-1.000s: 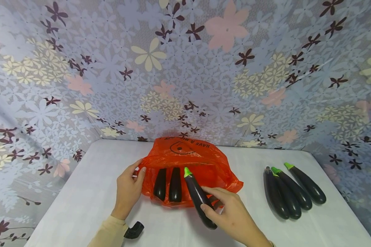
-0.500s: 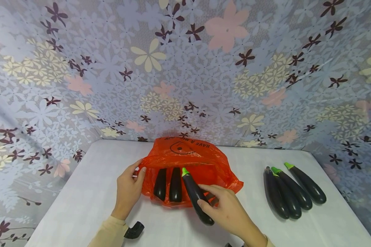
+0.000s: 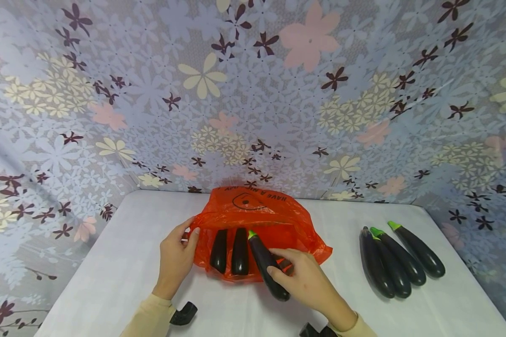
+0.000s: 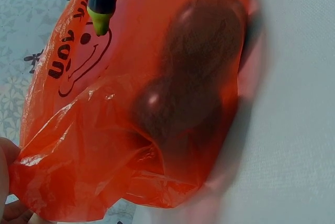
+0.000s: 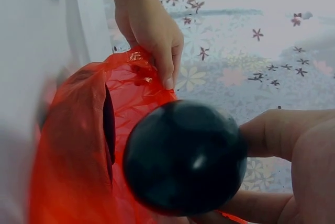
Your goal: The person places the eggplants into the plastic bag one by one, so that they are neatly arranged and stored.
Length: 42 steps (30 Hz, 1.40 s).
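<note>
A red plastic bag (image 3: 259, 206) with a printed smiley lies on the table, its mouth toward me. Two eggplants (image 3: 240, 252) rest side by side inside it. My left hand (image 3: 177, 257) pinches the bag's left edge between thumb and fingers; the left wrist view shows the bag film (image 4: 68, 182) stretched from those fingers. With my right hand (image 3: 305, 281) I grip a third eggplant (image 3: 266, 264) round its thick end. Its green stem tip points into the bag's opening, tilted to the upper left. In the right wrist view the eggplant's round end (image 5: 186, 158) covers part of the bag.
Several eggplants (image 3: 398, 262) lie together on the right of the white table (image 3: 122, 252). Black wrist-worn devices show at the left wrist (image 3: 183, 313) and at the right wrist (image 3: 316, 330). A flower-patterned cloth (image 3: 253, 103) stands behind the table and at both sides.
My right hand has moved the held eggplant forward and slightly left, so its stem end now sits deeper in the bag's mouth. The left hand has stayed on the bag edge.
</note>
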Motion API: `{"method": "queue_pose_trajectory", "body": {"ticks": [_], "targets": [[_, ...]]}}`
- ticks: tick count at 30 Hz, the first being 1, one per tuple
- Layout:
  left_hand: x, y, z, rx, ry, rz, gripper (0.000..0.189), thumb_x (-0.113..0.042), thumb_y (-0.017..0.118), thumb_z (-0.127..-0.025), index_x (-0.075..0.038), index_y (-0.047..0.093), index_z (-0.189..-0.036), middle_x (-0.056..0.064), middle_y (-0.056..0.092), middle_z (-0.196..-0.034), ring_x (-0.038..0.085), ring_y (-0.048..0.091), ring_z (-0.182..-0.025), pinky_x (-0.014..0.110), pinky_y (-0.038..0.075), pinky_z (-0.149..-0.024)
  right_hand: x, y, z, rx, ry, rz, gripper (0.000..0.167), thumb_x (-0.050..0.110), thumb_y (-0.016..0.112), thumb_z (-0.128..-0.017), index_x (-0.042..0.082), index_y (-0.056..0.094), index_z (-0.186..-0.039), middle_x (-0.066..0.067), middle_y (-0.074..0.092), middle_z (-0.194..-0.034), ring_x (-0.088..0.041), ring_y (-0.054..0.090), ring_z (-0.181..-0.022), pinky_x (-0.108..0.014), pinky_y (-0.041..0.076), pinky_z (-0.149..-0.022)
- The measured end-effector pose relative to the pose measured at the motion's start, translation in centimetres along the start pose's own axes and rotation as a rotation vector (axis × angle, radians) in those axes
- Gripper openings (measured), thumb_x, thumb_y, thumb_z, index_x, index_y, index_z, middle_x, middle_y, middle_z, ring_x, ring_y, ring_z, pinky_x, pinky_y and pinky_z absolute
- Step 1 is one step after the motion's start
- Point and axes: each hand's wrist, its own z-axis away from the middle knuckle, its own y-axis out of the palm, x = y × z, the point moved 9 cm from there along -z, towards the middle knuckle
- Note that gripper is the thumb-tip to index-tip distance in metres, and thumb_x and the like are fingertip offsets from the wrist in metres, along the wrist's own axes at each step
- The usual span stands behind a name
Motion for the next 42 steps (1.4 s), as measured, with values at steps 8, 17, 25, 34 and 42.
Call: {"method": "queue_pose_trajectory", "body": {"ticks": [8, 17, 25, 34, 42], "targets": [[0.1, 0.1, -0.1, 0.003, -0.011, -0.008, 0.038, -0.014, 0.07, -0.096, -0.005, 0.066, -0.132, 0.013, 0.071, -0.109, 0.021, 0.064, -0.077, 0.026, 0.056, -0.064, 0.1, 0.3, -0.8, -0.002, 0.004, -0.019, 0.043, 0.032, 0.073, -0.091, 0.008, 0.07, -0.127, -0.009, 0.07, -0.119, -0.006, 0.066, -0.071, -0.024, 0.054, -0.061], [0.1, 0.2, 0.0, 0.001, -0.004, -0.002, 0.038, -0.014, 0.07, -0.096, -0.006, 0.066, -0.132, 0.013, 0.071, -0.109, 0.021, 0.064, -0.076, 0.025, 0.056, -0.064, 0.2, 0.5, -1.7, -0.033, 0.001, -0.008, 0.042, 0.032, 0.071, -0.093, 0.006, 0.069, -0.126, -0.003, 0.074, -0.105, -0.006, 0.068, -0.075, -0.028, 0.055, -0.068], [0.2, 0.2, -0.1, -0.001, -0.01, -0.002, 0.038, -0.014, 0.07, -0.096, -0.006, 0.066, -0.132, 0.013, 0.071, -0.11, 0.021, 0.065, -0.077, 0.026, 0.056, -0.065, 0.2, 0.8, -2.3, -0.069, 0.009, -0.047, 0.042, 0.03, 0.071, -0.093, 0.003, 0.069, -0.126, -0.006, 0.074, -0.107, -0.01, 0.07, -0.079, -0.029, 0.056, -0.069], [0.2, 0.2, 0.0, 0.004, -0.019, 0.001, 0.037, -0.014, 0.069, -0.096, -0.005, 0.066, -0.132, 0.013, 0.071, -0.109, 0.021, 0.065, -0.077, 0.025, 0.056, -0.065, -0.7, 1.3, -3.2, -0.086, 0.057, -0.06, 0.046, 0.032, 0.07, -0.094, 0.002, 0.066, -0.129, -0.007, 0.072, -0.113, -0.014, 0.07, -0.083, -0.031, 0.057, -0.069], [0.0, 0.2, 0.0, 0.005, -0.018, 0.001, 0.037, -0.014, 0.068, -0.097, -0.005, 0.066, -0.132, 0.013, 0.071, -0.109, 0.021, 0.065, -0.078, 0.025, 0.056, -0.065, -1.1, 1.6, -4.0, -0.096, 0.053, -0.057, 0.046, 0.032, 0.07, -0.095, 0.002, 0.065, -0.129, -0.006, 0.073, -0.11, -0.014, 0.07, -0.085, -0.035, 0.058, -0.076]]}}
